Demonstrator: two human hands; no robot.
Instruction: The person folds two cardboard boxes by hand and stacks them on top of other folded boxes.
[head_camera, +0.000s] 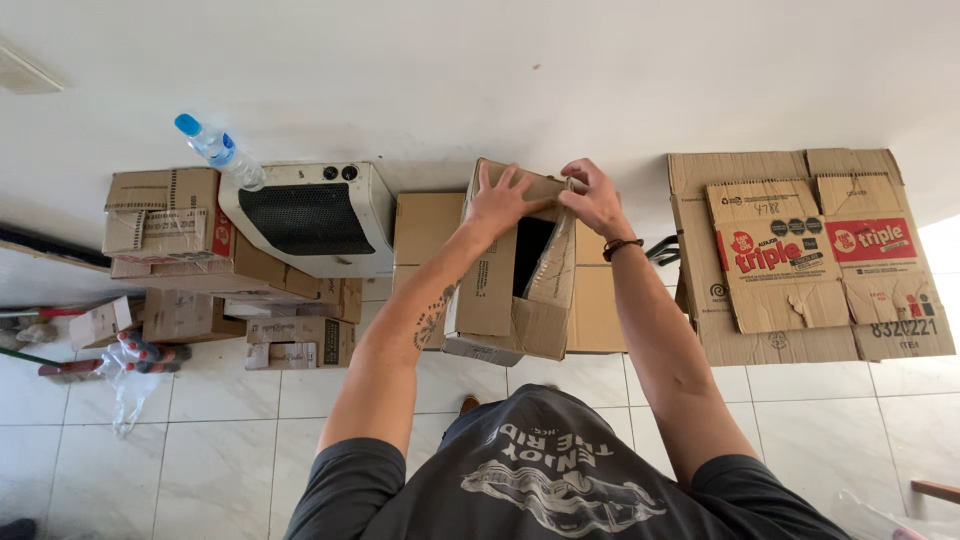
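Head view, looking down a white wall to a white tiled floor (230, 440). At far left, a stack of brown cartons (170, 230) stands against the wall, with smaller cartons (295, 340) on the floor beneath and a clear bag of red-capped bottles (135, 360) lying beside them. A clear plastic bottle with a blue cap (218, 150) rests tilted on top of a white heater with a black grille (305, 215), which sits just right of the stack.

At centre, an open cardboard box (505, 300) sits tipped, its opening dark, in front of a plain carton (425, 225) against the wall. The left hand (500, 200) lies flat with fingers spread on the box's upper left flap. The right hand (595, 200), a dark band at its wrist, pinches the upper edge of the right flap with fingers curled. The 2 hands are close together at the top of the box, nearly touching. Both forearms reach forward from a dark grey printed shirt (550, 480).

At right, a large carton (800, 250) with red printed flaps stands against the wall, well apart from the hands
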